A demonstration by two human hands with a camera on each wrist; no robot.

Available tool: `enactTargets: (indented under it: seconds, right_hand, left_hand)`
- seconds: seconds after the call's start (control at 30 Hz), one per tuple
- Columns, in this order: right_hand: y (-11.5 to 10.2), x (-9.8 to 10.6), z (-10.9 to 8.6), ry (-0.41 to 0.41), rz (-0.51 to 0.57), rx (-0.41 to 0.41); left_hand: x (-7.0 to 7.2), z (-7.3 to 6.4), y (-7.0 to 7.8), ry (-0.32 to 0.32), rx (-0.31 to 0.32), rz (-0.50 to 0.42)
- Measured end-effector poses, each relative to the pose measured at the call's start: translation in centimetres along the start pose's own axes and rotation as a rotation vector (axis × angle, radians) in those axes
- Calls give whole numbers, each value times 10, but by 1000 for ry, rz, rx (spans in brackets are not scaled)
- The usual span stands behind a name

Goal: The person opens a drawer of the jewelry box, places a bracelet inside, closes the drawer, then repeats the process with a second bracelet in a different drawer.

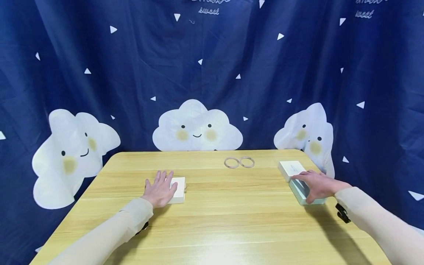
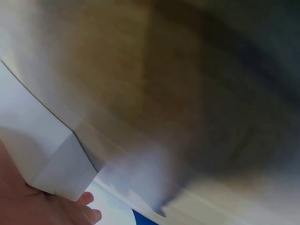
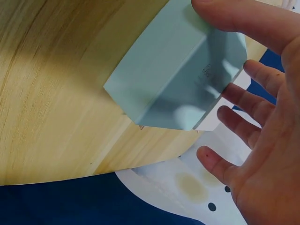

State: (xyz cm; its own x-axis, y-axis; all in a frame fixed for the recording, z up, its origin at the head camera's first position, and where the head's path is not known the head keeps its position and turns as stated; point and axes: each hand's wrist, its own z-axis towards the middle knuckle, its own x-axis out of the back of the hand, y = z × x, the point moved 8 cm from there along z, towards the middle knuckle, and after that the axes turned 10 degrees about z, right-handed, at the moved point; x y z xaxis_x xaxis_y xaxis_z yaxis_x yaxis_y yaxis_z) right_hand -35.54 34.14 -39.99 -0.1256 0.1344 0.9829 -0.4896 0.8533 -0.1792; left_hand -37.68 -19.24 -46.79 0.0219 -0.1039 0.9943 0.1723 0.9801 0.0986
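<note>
On the left half of the table, my left hand (image 1: 161, 191) lies with spread, fairly straight fingers at a small white box (image 1: 180, 189); its thumb is over the box's top. The left wrist view shows that white box (image 2: 33, 108) beside the palm. To the right, my right hand (image 1: 316, 185) spans a pale blue box (image 1: 298, 191). Seen from the right wrist, its fingers (image 3: 253, 101) are spread along one side of the blue box (image 3: 173, 75), the thumb at the other. Whether they press on it cannot be told. Another white box (image 1: 291, 169) stands just behind the blue one.
Two thin rings (image 1: 231, 162) lie side by side near the back edge of the wooden table (image 1: 212, 217). Behind the table hangs a dark blue curtain (image 1: 198, 84) with smiling clouds and white triangles. The right-hand boxes stand close to the table's right edge.
</note>
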Motion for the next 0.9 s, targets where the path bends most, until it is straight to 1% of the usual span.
enactTargets:
  seconds: [0.17,0.43,0.63,0.83,0.9]
  right_hand:
    - [-2,2,1,1,-14,2]
    - [-8,8,4,12,-39,5]
    - [-19,13,10,7,-55,13]
    - [-34,20,18,-6,-50,8]
    - [-40,22,20,-5,-57,19]
  left_hand:
    - [-1,2,-1,13,-3,2]
    - [-1,2,-1,13,-2,6]
    - [0,0,0,5,-1,19]
    - [7,-4,4,-4,-3,20]
    - [8,-5,5,-10,-1,19]
